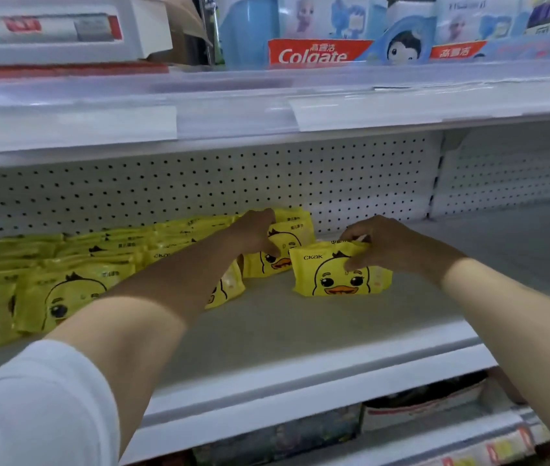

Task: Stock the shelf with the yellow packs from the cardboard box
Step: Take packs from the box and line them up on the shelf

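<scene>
White-sleeved left hand (pixel 256 234) grips shelved pack (pixel 285 252), right hand (pixel 393 245) pinches ckak pack (pixel 337 279) under Colgate box (pixel 314 52)

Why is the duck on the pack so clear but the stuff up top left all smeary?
Head view: the duck pack in the right hand is mid-frame and sharp; the red and white box at top left is smeared by blur; the wide lens makes the shelf edge look slanted; the light is soft and even.
</scene>
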The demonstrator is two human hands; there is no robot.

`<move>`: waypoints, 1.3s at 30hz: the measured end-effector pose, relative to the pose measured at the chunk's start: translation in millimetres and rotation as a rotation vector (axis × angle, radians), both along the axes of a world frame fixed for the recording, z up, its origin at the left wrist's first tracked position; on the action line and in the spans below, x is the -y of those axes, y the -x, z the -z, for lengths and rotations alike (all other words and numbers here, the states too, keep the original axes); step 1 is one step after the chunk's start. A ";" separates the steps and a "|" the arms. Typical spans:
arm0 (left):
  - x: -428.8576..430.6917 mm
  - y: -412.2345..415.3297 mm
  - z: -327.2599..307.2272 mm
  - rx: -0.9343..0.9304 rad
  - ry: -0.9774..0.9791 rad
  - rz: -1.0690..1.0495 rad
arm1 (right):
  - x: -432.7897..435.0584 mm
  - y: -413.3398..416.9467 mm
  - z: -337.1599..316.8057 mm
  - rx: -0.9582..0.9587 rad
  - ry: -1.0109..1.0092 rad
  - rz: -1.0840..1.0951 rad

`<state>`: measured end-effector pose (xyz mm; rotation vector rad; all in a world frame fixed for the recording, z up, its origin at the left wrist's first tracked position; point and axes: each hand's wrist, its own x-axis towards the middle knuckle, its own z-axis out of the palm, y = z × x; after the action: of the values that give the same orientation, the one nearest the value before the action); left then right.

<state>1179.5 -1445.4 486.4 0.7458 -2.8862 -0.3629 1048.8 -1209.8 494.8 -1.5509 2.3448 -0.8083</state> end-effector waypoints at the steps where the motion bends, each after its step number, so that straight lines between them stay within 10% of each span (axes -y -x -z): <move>1: 4.0 2.0 -0.2 0.009 0.046 0.014 | 4.0 0.7 -0.3 -0.005 -0.004 0.008; 10: 32.6 18.4 1.5 -0.025 0.515 0.142 | 31.8 8.9 -1.8 -0.042 -0.047 0.036; 19: 29.9 2.9 -5.4 -0.336 0.365 0.189 | 75.5 6.7 3.3 -0.120 -0.016 -0.017; 27: 20.9 -14.6 -3.8 0.019 0.580 0.117 | 120.7 -3.1 18.2 -0.220 0.103 -0.027; 39: 43.8 -29.1 12.6 -0.376 0.042 0.173 | 117.8 5.3 26.7 0.071 0.303 -0.053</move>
<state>1208.5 -1489.2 473.8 0.3723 -2.5958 -0.4112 1043.4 -1327.6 468.1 -1.6568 2.1993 -1.2314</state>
